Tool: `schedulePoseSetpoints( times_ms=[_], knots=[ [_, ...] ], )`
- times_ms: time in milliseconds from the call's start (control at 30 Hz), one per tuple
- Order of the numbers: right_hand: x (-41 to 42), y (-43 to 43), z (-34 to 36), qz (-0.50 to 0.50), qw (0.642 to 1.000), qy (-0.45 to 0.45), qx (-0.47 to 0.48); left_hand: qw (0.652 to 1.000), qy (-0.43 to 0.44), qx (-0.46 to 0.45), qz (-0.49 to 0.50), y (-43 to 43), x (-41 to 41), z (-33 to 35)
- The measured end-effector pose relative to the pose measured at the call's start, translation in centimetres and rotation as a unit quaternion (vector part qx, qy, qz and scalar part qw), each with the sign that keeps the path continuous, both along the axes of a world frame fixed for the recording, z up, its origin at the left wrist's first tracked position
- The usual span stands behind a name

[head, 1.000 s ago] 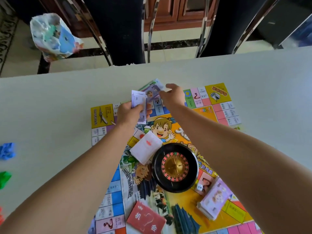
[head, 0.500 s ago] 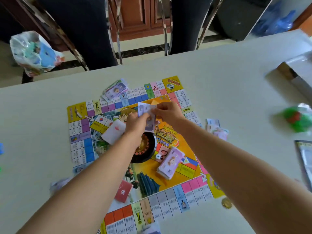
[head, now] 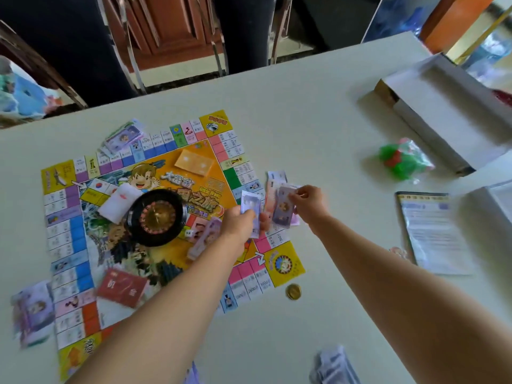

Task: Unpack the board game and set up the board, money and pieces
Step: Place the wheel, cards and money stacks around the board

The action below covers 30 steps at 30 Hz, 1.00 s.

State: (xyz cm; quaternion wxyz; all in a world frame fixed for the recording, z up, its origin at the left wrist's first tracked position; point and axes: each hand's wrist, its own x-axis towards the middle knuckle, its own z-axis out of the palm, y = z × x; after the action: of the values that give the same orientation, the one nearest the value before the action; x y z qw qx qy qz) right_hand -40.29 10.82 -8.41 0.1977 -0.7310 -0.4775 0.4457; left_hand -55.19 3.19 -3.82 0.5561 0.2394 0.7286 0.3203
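The colourful board (head: 69, 234) lies flat on the table's left half, with a black roulette wheel (head: 155, 217) at its centre. Purple notes (head: 282, 214) are held above its right edge. A bag (head: 401, 162) of green and red pieces lies toward the table's right edge.

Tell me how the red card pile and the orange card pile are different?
The red card pile is dark red with pale writing; the orange card pile is light orange with pale spots. The red one lies at the near side of the board; the orange one at its far side. Both lie flat on the board.
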Motion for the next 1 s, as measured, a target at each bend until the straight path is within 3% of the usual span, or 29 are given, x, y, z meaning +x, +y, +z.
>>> schedulePoseSetpoints(
  times_ms=[267,367,433,567,700,833,1000],
  knots=[
    [1.8,0.0,1.3,0.058,0.991,-0.094,0.073,0.998,-0.051,-0.006,-0.040,-0.2,1.8,0.8],
    [1.2,-0.9,2.8,0.125,0.985,-0.011,0.118,0.996,-0.057,0.009,-0.064,-0.7,2.2,1.0],
    [0.6,-1.9,3.7,0.214,0.972,0.045,0.091,0.993,-0.073,0.021,-0.089,-1.2,2.6,1.3],
    [0.3,-4.3,4.6,0.323,0.945,0.047,0.028,0.988,-0.082,0.002,-0.128,-3.2,3.0,2.0],
    [0.7,-6.8,4.4,0.271,0.959,0.060,0.056,0.994,-0.041,-0.029,-0.102,-6.1,1.9,1.9],
    [0.2,-10.5,4.1,0.245,0.960,0.131,0.022,0.996,0.056,-0.005,-0.076,-9.7,1.1,1.4],
    [-1.3,-15.1,3.6,0.201,0.963,0.176,0.014,0.991,0.112,0.020,-0.063,-13.1,2.1,1.1]
  ],
)
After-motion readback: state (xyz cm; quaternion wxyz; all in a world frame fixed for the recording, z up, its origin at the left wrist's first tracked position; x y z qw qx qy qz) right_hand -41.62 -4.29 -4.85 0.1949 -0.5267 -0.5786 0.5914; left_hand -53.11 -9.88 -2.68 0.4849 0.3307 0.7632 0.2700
